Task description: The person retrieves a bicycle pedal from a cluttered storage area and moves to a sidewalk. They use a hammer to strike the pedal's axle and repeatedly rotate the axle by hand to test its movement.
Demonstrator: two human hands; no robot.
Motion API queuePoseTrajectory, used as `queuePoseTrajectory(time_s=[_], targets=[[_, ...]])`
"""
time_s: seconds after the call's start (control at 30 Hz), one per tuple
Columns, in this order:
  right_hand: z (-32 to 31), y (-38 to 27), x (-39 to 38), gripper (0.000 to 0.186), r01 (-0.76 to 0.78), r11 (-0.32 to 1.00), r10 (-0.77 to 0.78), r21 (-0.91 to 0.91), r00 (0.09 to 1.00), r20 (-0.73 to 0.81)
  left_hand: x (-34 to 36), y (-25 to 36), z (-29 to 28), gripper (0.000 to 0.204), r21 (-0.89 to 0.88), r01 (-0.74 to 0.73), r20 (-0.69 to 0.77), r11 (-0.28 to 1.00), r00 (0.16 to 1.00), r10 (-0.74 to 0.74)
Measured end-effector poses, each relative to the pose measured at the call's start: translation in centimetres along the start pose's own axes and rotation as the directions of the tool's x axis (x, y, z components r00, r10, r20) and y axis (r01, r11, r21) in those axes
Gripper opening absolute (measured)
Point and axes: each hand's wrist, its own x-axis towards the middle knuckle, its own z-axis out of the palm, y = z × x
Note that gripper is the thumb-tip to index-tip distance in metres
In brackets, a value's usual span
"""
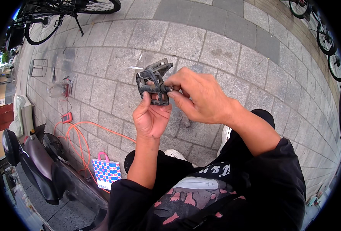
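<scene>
You've got two pedals (150, 89) mid-scene, up over the paving (112, 92), off any bike; how much work remains doesn't show. Your left hand (152, 119), palm up, grips the near one snugly; your right hand (203, 94), knuckles arched, pinches at its axle (170, 88). Orange cable (78, 129) lies left.

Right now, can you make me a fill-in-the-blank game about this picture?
The ____ hand has its thumb and forefinger at the axle end of a black pedal.
The checked bag has a handle coloured ____.
The scooter is on the ____ side of the picture.

Missing words: right; pink; left.
</scene>
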Motion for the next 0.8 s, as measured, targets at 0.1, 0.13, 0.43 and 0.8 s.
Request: queuePoseTrajectory(time_s=[0.1,0.13,0.43,0.8], targets=[[-0.1,-0.6,0.1,0.026,-0.055,0.998,0.055,0.003,0.998,0.009,-0.2,0.2,0.0,0.032,0.025,-0.010,-0.005,1.000,1.000,0.011],[-0.1,-0.9,0.1,0.025,-0.085,0.996,0.084,0.009,0.996,0.014,-0.4,0.4,-0.1,0.032,0.038,-0.016,0.003,0.999,1.000,0.016],[0.1,-2.0,-0.3,0.030,-0.281,0.959,0.281,0.023,0.960,0.010,-1.2,0.4,0.0,0.033,0.125,-0.066,0.021,0.990,0.998,0.064],[0.4,-1.5,-0.5,0.058,-0.766,0.454,0.725,0.455,0.614,0.311,-2.0,-0.4,1.0,0.031,0.293,-0.194,0.031,0.936,0.981,0.193]])
